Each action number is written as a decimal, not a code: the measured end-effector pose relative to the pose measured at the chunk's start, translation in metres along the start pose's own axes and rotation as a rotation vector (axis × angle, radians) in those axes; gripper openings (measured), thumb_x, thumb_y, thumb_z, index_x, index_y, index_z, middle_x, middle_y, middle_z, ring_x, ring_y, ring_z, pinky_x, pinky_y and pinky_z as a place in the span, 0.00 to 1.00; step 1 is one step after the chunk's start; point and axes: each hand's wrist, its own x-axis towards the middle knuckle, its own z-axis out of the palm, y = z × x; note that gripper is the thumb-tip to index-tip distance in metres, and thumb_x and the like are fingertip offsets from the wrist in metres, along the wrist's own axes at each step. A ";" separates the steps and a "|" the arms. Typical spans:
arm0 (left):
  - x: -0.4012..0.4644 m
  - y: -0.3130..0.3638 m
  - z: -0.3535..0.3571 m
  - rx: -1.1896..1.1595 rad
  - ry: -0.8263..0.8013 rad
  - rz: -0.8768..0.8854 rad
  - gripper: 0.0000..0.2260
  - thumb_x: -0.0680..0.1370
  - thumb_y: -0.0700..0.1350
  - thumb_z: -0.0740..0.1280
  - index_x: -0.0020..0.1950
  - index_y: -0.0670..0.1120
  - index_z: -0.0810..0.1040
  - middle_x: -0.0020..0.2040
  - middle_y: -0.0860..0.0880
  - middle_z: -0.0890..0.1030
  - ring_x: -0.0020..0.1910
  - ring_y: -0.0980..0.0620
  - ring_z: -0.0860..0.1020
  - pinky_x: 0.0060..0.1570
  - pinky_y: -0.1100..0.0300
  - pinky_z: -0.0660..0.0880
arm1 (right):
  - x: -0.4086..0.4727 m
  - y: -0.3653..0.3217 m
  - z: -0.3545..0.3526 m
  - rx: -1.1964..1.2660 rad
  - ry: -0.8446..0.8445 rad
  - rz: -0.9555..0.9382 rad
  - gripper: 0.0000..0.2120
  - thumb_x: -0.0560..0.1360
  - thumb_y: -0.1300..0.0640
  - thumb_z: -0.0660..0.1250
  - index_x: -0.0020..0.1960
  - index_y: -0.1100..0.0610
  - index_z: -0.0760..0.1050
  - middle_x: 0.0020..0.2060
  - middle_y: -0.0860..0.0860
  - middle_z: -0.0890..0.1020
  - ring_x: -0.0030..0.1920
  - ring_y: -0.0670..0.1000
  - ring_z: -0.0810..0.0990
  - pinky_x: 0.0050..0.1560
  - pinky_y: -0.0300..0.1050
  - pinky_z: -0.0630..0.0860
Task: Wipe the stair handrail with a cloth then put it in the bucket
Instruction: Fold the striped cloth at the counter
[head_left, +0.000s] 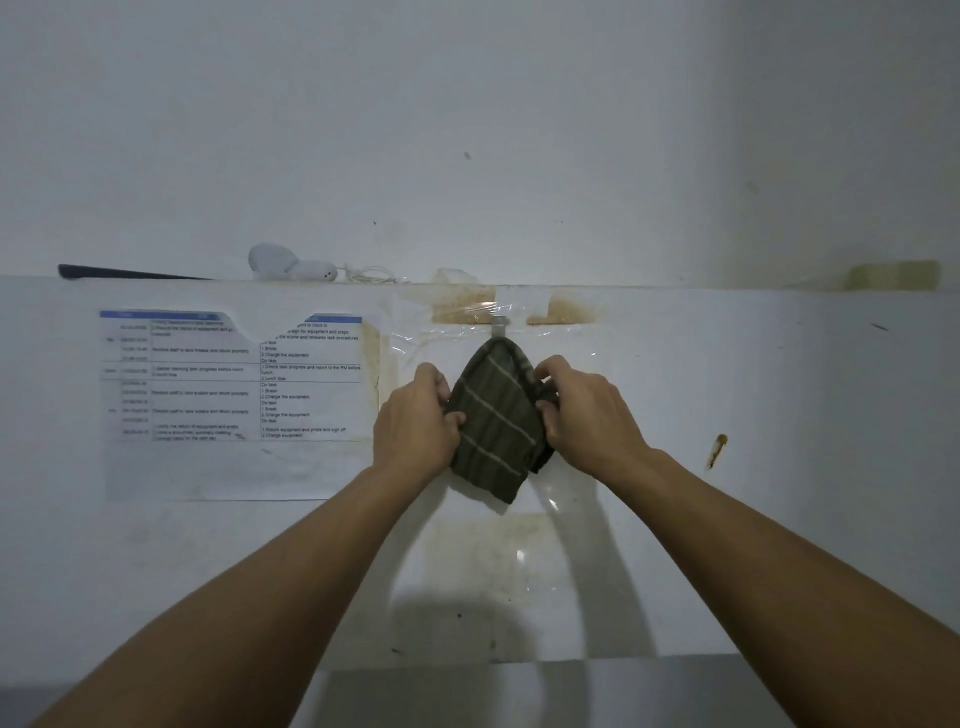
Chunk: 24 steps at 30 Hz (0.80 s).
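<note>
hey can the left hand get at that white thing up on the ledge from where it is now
Probably yes. The left hand is gripping the cloth hanging from the hook; it would have to let go. Nothing stands between it and the white object up to its left.

A printed schedule sheet (234, 384) is taped beside a hook (499, 326).

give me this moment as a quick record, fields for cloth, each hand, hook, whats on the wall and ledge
cloth: dark striped cloth, hanging by its top from the hook, against the white wall
hook: small grey hook under clear tape
left hand: left hand pinching the cloth's left edge
right hand: right hand gripping the cloth's right edge
wall: printed schedule sheet to the left of the cloth
ledge: white charger with cable; dark flat item
handrail, bucket: not in view
</note>
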 end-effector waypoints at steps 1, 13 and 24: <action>-0.001 0.001 -0.001 -0.025 0.006 -0.007 0.09 0.76 0.38 0.68 0.44 0.47 0.68 0.36 0.52 0.74 0.37 0.50 0.75 0.36 0.60 0.72 | 0.000 -0.001 -0.001 0.012 0.013 -0.005 0.10 0.78 0.59 0.62 0.58 0.58 0.71 0.47 0.57 0.83 0.43 0.58 0.80 0.47 0.57 0.79; 0.015 0.015 -0.071 -0.057 0.250 0.007 0.10 0.74 0.31 0.62 0.38 0.46 0.72 0.42 0.50 0.75 0.41 0.51 0.73 0.38 0.63 0.70 | 0.024 -0.017 -0.042 0.136 0.316 -0.098 0.07 0.75 0.64 0.59 0.49 0.55 0.74 0.39 0.54 0.82 0.38 0.56 0.78 0.41 0.54 0.78; -0.051 -0.052 -0.162 0.061 0.250 -0.131 0.07 0.75 0.32 0.66 0.41 0.43 0.74 0.42 0.49 0.77 0.37 0.59 0.75 0.35 0.67 0.71 | 0.023 -0.100 0.003 0.440 -0.056 -0.276 0.07 0.74 0.64 0.64 0.45 0.52 0.72 0.42 0.51 0.80 0.45 0.54 0.77 0.46 0.49 0.75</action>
